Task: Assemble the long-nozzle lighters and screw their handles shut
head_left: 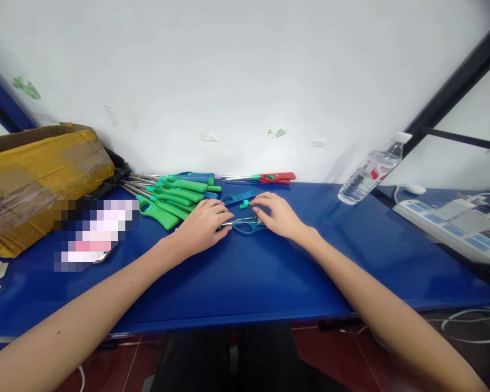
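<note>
A blue tool (245, 224) with a thin metal rod lies flat between both hands, touching their fingers. A small blue handle piece (239, 197) lies just behind the fingertips.

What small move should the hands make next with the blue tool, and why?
Probably lift the blue-handled tool slightly off the blue table. Left hand and right hand rest on its two ends, and it lies flat.

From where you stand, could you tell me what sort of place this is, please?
Probably a small workshop or packing bench: a pile of green-handled tools lies on a blue table beside a taped cardboard box, with power strips at the right.
</note>
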Demonstrator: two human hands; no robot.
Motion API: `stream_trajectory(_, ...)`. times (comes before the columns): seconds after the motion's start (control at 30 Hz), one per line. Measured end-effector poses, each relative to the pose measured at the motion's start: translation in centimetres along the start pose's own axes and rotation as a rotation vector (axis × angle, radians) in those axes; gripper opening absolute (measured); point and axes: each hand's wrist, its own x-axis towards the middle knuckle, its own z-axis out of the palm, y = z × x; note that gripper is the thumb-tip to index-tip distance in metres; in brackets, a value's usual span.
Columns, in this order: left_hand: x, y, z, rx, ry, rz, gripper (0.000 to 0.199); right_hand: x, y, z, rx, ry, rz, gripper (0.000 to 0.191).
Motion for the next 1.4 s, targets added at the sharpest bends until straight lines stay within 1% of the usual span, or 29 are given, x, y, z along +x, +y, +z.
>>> stream_trajectory(0.07,0.0,0.2,0.0,0.016,0.019,0.002,0.027,0.9,-0.4,-0.1,-0.070,-0.051,-0.001,0.023)
stream_trajectory(0.17,0.0,0.5,0.2,0.016,0.029,0.003,0.028,2.3,-1.1,0.3,-0.189,-0.137,0.012,0.023)
stream_trajectory(0.27,0.0,0.5,0.2,0.016,0.022,-0.009,0.028,3.1,-1.3,1.0,-0.290,-0.168,0.025,0.024)
stream_trajectory(0.37,0.0,0.4,0.2,0.044,0.041,-0.032,0.028,3.2,-0.9,1.6,-0.306,-0.192,0.055,0.022)
stream_trajectory(0.47,0.0,0.3,0.1,0.067,0.071,-0.049,0.028,2.8,-0.5,1.6,-0.278,-0.191,0.091,0.016)
stream_trajectory(0.57,0.1,0.2,0.1,0.070,0.095,-0.079,0.027,2.5,-0.4,1.2,-0.221,-0.170,0.094,0.013)
stream_trajectory(0.67,0.1,0.1,0.0,0.079,0.119,-0.103,0.027,2.4,-0.5,0.7,-0.104,-0.107,0.071,0.013)
stream_trajectory(0.77,0.2,0.1,0.0,0.089,0.161,-0.102,0.028,2.4,-0.7,0.3,0.170,-0.032,0.077,0.012)
stream_trajectory(0.87,0.3,0.2,0.2,0.096,0.245,-0.066,0.029,2.5,-1.1,0.4,0.555,-0.035,0.145,0.014)
stream_trajectory(0.93,0.3,0.4,0.2,0.100,0.311,-0.030,0.030,2.5,-1.5,0.5,0.765,-0.058,0.214,0.022)
stream_trajectory(1.0,0.4,0.5,0.3,0.096,0.373,0.003,0.031,2.5,-2.1,0.6,0.871,-0.048,0.245,0.034)
stream_trajectory(1.07,0.4,0.5,0.2,0.078,0.427,0.025,0.029,2.4,-2.6,0.7,0.878,-0.004,0.221,0.045)
stream_trajectory(1.17,0.5,0.4,0.1,0.038,0.499,0.054,0.021,2.2,-3.1,0.7,0.817,0.063,0.148,0.052)
stream_trajectory(1.3,0.4,0.2,0.0,0.010,0.537,0.106,0.012,1.9,-3.3,0.8,0.695,0.107,0.066,0.048)
stream_trajectory(1.4,0.4,0.2,-0.1,0.006,0.539,0.126,0.011,1.8,-3.5,0.7,0.619,0.133,-0.033,0.043)
